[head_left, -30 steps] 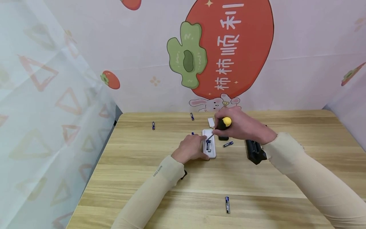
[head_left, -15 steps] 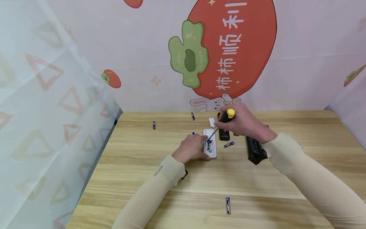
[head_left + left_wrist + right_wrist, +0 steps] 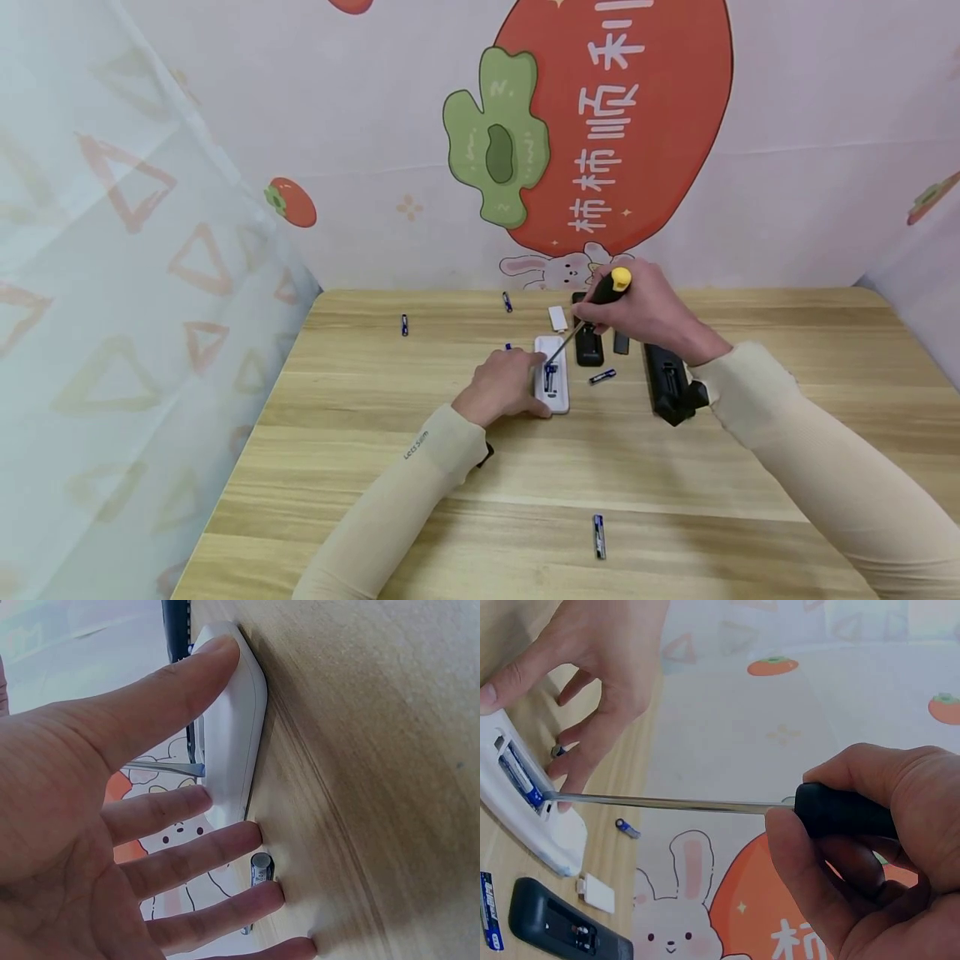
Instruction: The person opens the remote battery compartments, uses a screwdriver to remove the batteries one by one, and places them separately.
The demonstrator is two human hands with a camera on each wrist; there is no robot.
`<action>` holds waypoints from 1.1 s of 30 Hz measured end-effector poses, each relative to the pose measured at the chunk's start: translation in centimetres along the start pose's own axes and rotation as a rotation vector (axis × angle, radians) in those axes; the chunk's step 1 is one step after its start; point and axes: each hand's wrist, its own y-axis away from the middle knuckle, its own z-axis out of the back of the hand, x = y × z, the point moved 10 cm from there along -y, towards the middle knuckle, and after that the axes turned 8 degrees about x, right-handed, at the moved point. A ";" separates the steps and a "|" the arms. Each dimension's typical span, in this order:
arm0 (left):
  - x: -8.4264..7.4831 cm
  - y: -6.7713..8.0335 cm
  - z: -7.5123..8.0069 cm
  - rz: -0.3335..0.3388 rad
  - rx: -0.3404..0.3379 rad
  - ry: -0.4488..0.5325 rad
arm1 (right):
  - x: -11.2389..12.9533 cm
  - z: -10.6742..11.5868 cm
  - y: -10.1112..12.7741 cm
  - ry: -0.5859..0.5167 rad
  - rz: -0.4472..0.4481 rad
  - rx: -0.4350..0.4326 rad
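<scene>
A white remote (image 3: 552, 392) lies back-up on the wooden table, its battery bay uncovered with a blue battery (image 3: 521, 776) inside. My left hand (image 3: 504, 387) holds it between the thumb (image 3: 161, 694) and fingers, whose tips touch the white remote (image 3: 234, 739). My right hand (image 3: 648, 315) grips the black handle (image 3: 846, 813) of a yellow-capped screwdriver (image 3: 611, 287). Its steel shaft (image 3: 667, 802) slants down to the left, and the tip sits at the far end of the bay in the white remote (image 3: 551, 840).
A black remote (image 3: 588, 348) and a longer black one (image 3: 667, 385) lie right of the white remote. A white cover (image 3: 557, 317), a small black cover (image 3: 621, 342) and loose batteries (image 3: 600, 377) (image 3: 597, 536) (image 3: 403, 325) (image 3: 507, 302) are scattered about. A printed wall stands behind.
My right hand has raised the screwdriver handle up and to the right, so the shaft lies flatter. The tip stays at the battery bay. The left hand has kept still.
</scene>
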 end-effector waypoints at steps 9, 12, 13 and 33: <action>0.0 -0.1 0.0 -0.012 -0.012 -0.018 | -0.4 0.1 0.2 -0.032 -0.053 -0.010; 0.0 -0.1 -0.1 -0.013 -0.014 -0.019 | -0.6 0.1 0.1 -0.031 -0.075 -0.008; -0.1 -0.2 -0.1 -0.013 -0.014 -0.019 | -0.7 0.2 0.1 -0.038 -0.084 -0.008; 0.2 -0.2 -0.1 0.007 -0.007 0.010 | -1.1 2.1 0.8 -0.113 -0.139 -0.043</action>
